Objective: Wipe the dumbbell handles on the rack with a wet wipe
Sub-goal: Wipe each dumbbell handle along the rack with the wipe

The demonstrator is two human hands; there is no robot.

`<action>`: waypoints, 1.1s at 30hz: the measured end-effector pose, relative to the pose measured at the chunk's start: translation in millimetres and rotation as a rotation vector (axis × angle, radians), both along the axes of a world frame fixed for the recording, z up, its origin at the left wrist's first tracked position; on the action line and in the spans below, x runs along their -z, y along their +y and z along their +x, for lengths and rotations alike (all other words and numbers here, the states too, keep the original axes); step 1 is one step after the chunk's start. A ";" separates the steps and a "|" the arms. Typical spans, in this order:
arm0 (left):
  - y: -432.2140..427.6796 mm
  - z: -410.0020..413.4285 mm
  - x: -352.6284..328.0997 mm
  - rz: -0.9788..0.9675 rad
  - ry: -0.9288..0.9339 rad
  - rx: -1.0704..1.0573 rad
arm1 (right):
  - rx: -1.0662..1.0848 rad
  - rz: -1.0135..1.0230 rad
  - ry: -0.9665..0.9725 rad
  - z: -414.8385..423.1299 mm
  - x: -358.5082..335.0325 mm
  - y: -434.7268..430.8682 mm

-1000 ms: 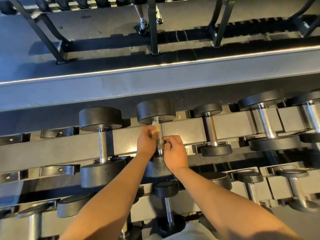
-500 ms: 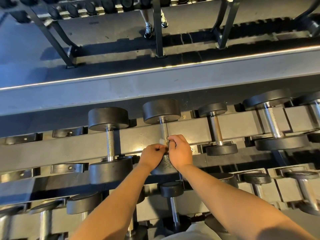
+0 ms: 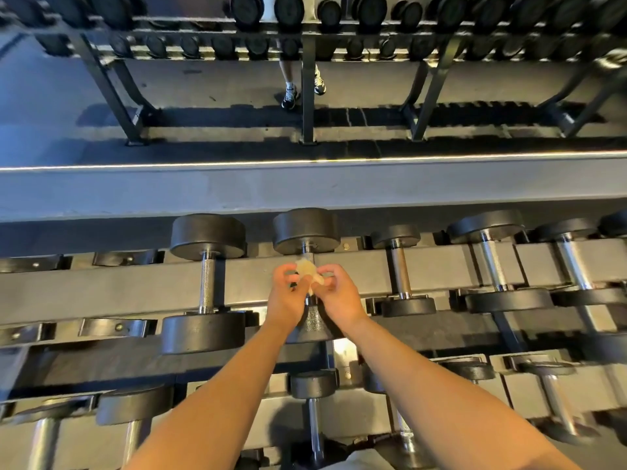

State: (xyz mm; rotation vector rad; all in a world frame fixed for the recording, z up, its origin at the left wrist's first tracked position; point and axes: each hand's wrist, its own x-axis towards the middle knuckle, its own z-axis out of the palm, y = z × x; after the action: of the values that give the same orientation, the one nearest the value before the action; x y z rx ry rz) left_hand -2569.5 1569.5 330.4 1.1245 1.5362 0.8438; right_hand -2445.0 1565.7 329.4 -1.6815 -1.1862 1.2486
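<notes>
The wet wipe [image 3: 305, 269], a crumpled pale wad, is held up in front of the upper part of the dumbbell handle [image 3: 307, 253], just below that dumbbell's far head [image 3: 306, 230]. It lies between the two hands and is gripped from both sides. The right hand [image 3: 341, 295] pinches its lower right edge between thumb and fingertips. The left hand [image 3: 286, 295] has its fingers curled in at the wad's left side; they appear to pinch it too, though the exact contact is blurred. The hands nearly meet over the middle of the handle and hide most of the bar; whether the wipe touches the metal cannot be told. Below the wrists shows the near head [image 3: 314, 325] of the same dumbbell.

This dumbbell lies across the grey rails of the rack [image 3: 101, 286], on the top tier. Just to its left sits a larger dumbbell [image 3: 207, 283] with a knurled handle, and to its right a smaller one [image 3: 400, 269]. A lower tier holds more, one small dumbbell [image 3: 314, 385] straight below the forearms. Beyond a grey ledge stand another loaded rack [image 3: 307, 106] and a person's legs [image 3: 288, 76].
</notes>
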 end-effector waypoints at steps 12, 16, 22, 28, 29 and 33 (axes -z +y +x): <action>8.0 8.6 1.6 -0.059 -0.015 -0.048 | 0.133 -0.126 0.039 12.6 -14.0 15.4; 19.5 12.6 9.5 -0.157 -0.012 -0.201 | 0.200 -0.003 -0.089 7.8 -7.6 20.8; 33.1 19.1 15.8 -0.121 0.020 -0.180 | 0.018 0.057 -0.206 2.3 1.3 31.6; 51.8 14.7 18.8 -0.103 0.147 -0.097 | -0.119 -0.042 -0.170 -10.1 10.9 48.9; 50.9 14.2 18.6 -0.066 0.219 -0.086 | -0.141 -0.050 -0.171 -12.3 11.5 51.2; 31.3 16.8 17.6 -0.070 0.278 -0.039 | -0.221 -0.064 -0.188 -14.1 14.6 59.5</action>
State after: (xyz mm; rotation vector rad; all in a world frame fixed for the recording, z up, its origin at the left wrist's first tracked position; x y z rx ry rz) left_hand -2552.7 1600.8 312.8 1.2010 1.8071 0.6745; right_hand -2459.1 1625.3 314.9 -1.7838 -1.4928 1.2925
